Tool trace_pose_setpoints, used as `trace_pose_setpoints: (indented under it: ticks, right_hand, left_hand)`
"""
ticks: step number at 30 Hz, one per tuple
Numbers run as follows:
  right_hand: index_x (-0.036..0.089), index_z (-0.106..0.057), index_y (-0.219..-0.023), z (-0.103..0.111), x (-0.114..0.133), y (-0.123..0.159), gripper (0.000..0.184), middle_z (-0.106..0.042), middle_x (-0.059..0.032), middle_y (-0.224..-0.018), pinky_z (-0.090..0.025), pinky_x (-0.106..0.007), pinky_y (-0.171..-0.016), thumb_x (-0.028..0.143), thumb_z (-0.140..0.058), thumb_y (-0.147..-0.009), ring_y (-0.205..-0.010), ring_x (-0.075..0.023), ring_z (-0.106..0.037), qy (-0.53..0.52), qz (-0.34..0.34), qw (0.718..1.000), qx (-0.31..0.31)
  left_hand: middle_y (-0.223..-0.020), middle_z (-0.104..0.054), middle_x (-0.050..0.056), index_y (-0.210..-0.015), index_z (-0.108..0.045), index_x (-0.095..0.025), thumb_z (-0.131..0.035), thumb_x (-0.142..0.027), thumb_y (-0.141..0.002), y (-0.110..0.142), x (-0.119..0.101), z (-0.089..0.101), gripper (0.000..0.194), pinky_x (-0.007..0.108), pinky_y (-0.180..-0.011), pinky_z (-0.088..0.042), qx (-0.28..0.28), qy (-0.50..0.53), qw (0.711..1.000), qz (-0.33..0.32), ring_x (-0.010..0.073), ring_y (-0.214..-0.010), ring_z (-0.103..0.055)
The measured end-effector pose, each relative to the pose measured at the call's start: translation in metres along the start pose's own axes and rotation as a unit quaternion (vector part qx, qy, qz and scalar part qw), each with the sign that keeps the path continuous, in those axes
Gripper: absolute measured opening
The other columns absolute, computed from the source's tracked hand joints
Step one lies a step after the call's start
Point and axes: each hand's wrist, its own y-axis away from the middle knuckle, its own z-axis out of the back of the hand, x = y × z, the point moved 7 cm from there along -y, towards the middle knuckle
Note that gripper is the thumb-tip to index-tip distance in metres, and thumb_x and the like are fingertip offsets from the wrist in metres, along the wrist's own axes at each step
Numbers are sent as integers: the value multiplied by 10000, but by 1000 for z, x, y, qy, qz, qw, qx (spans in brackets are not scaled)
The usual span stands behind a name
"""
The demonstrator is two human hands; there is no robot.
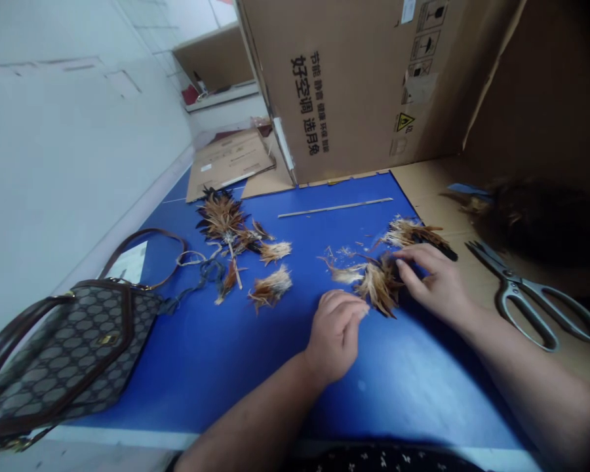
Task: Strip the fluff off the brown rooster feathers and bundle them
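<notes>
My left hand (337,334) is closed in a pinch beside a loose pile of brown and cream feathers (376,285); whatever its fingertips hold is too small to make out. On the pile's other side, my right hand (435,282) pinches feathers at the upper edge between thumb and forefinger. Behind it lies a second feather bunch (406,233) with pale quill ends. Two small trimmed feather bunches, one nearer (271,288) and one farther (275,252), rest left of centre. Beyond them is a feather duster head (221,216) with a short stick (235,265).
A thin stick (335,208) lies across the blue tabletop (255,367). Large scissors (521,285) rest on cardboard at right, near a dark feather heap (545,223). A patterned handbag (93,334) and bluish cord (204,272) are at left. A tall carton (364,85) stands behind.
</notes>
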Motion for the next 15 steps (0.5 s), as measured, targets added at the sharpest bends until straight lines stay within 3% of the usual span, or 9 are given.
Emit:
trace_pose_setpoints:
  ticks: [3,7,12,15]
  right_hand:
    - [238,-745,-1036,-8,-18,1,134,-764,-91,-1010,-600,-445,-897,259,-619,-999,-938,-267,-735,32,-11,999,38]
    - [237,-743,-985,-16,-17,3,145,-759,-87,-967,-584,-427,-883,289,-609,-1006,-914,-264,-721,63,-3,997,49]
    - [223,-709,-865,-18,-15,3,192,-711,-82,-847,-559,-418,-815,336,-621,-993,-833,-269,-686,120,-14,991,55]
    - [216,-717,-909,-18,-14,3,172,-713,-83,-875,-561,-415,-827,343,-633,-990,-855,-268,-690,106,-18,993,52]
  left_hand:
    - [-971,-782,69,-1053,-756,-202,-556,-129,-1022,1,5,5,215,407,-980,-552,-32,37,998,49,203,-963,-699]
    - [-956,-773,67,-1040,-771,-203,-558,-160,-1036,3,9,8,217,343,-906,-577,-48,64,992,101,194,-953,-717]
    - [-937,-770,54,-1050,-773,-206,-589,-162,-1027,3,6,10,190,320,-880,-581,-55,71,991,100,183,-918,-720]
    - [-933,-771,49,-1047,-773,-205,-611,-149,-1014,2,3,10,174,318,-881,-578,-54,72,992,92,179,-915,-714]
